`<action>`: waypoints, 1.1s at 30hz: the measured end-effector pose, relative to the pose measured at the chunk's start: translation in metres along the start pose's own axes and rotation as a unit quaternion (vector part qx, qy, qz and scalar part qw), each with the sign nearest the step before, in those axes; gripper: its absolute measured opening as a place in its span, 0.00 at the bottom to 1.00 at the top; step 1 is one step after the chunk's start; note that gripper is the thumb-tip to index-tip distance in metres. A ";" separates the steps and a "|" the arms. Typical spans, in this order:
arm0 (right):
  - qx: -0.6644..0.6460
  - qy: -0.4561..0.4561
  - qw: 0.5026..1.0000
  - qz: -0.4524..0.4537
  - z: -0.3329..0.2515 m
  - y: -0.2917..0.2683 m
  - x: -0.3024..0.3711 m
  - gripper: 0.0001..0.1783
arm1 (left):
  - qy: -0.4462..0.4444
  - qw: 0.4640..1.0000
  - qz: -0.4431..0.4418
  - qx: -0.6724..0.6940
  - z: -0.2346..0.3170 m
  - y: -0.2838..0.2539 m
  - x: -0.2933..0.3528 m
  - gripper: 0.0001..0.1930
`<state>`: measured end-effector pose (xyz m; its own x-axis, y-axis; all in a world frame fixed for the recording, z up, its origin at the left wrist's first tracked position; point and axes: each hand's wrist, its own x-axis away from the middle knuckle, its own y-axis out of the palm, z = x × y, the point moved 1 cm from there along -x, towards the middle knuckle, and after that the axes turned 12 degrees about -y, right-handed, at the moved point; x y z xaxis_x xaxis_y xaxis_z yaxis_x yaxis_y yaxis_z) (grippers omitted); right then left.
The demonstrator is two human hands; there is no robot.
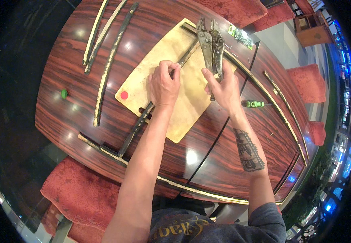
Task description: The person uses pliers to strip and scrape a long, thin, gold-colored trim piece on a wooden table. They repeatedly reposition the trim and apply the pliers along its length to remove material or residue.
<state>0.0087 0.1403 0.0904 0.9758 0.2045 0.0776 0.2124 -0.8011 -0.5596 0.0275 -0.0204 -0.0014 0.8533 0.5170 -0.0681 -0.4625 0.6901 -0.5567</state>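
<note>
My right hand is closed around the handles of worn metal locking pliers, whose jaws point away from me. My left hand rests over a long dark wooden strip, thumb and forefinger pinched together at its surface. Whatever small thing those fingertips hold is too small to make out. Beneath both hands lies a yellowed cutting board with a red round mark and a slot near its corner. The strip crosses the board at a slant and meets a dark crosspiece at the far end, partly behind the pliers.
Several chipped dark-and-gold strips lie at the left, with a long curved one at the right and another along the near edge. Around are a green-and-black screwdriver, a packet of fasteners, a green cap and red chairs.
</note>
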 end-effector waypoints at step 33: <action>0.123 -0.036 0.988 -0.090 0.012 -0.006 0.003 0.23 | -0.013 1.000 -0.002 -0.002 0.001 -0.001 -0.002 0.12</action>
<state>0.0097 0.1530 0.0840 0.9151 0.3776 0.1412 0.3552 -0.5894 -0.7255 0.0261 -0.0216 0.0003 0.8484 0.5275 -0.0450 -0.4587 0.6901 -0.5598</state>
